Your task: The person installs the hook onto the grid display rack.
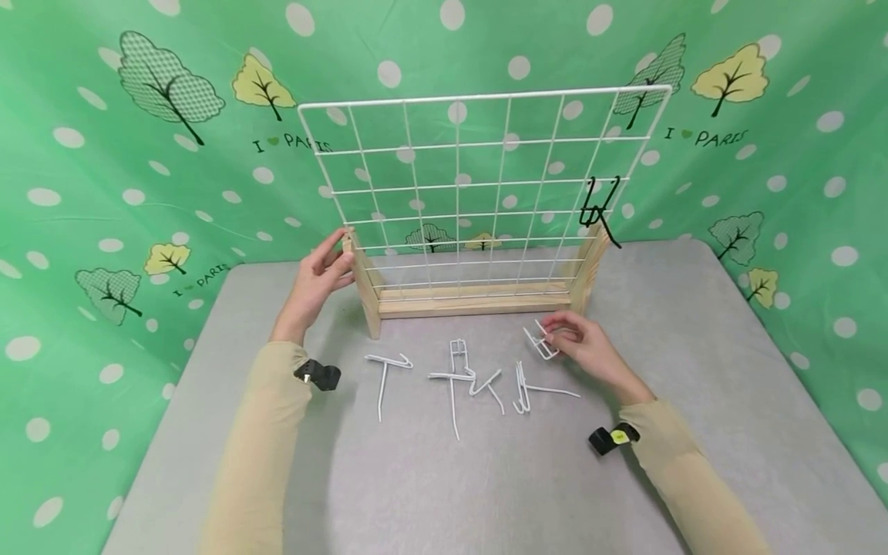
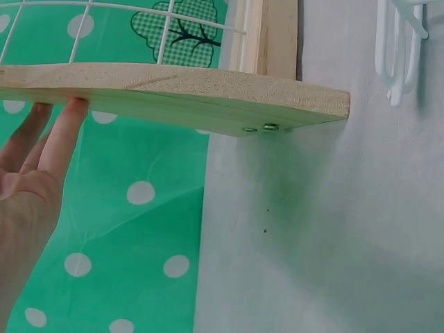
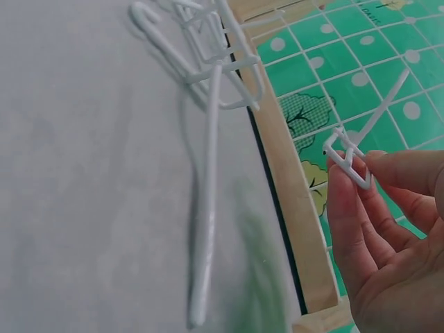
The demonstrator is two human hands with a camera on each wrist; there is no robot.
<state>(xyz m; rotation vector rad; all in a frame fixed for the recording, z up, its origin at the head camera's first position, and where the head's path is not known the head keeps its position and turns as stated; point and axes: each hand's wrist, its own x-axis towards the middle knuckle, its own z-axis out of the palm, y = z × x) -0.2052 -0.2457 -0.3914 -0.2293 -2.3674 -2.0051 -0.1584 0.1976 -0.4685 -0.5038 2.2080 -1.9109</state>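
At left, your left hand (image 1: 315, 281) touches the wooden side post (image 1: 366, 293) with extended fingers; only the left wrist view shows two screws (image 2: 270, 127) in its outer face. Middle, white hooks (image 1: 453, 378) lie on the table (image 1: 402, 493). At right, your right hand (image 1: 586, 347) pinches another white hook (image 3: 349, 170).

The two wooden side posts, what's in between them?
In the head view, the lower part of the white wire grid and, along the bottom, a wooden bar.
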